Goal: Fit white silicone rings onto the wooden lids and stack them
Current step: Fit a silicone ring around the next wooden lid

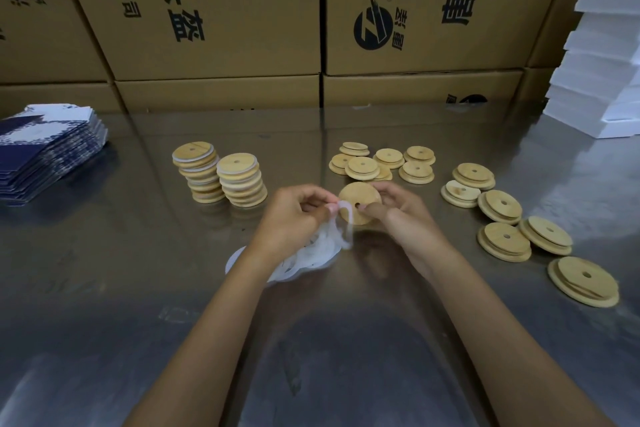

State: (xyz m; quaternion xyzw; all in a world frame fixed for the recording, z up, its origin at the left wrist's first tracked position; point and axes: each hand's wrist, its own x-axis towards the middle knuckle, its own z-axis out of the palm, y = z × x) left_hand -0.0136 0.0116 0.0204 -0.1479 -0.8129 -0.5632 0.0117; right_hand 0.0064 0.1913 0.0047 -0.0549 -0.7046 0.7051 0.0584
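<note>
Above the steel table (104, 288), the right hand (398, 215) grips one round wooden lid (358, 199) with a small centre hole, tilted on edge, while the left hand (294, 215) pinches a white ring (346, 218) against its rim. Beneath the left wrist lies a heap of rings (304, 260), too tangled to count. Two finished stacks (221, 177) stand at left; about thirteen loose lids (502, 206) lie at right.

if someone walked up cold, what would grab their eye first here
Probably the two hands at the centre: the right hand holds a wooden lid on edge while the left hand pinches a white silicone ring against it, above a heap of rings on the steel table. Next come two stacks of lids behind to the left, and loose lids scattered right.
</note>
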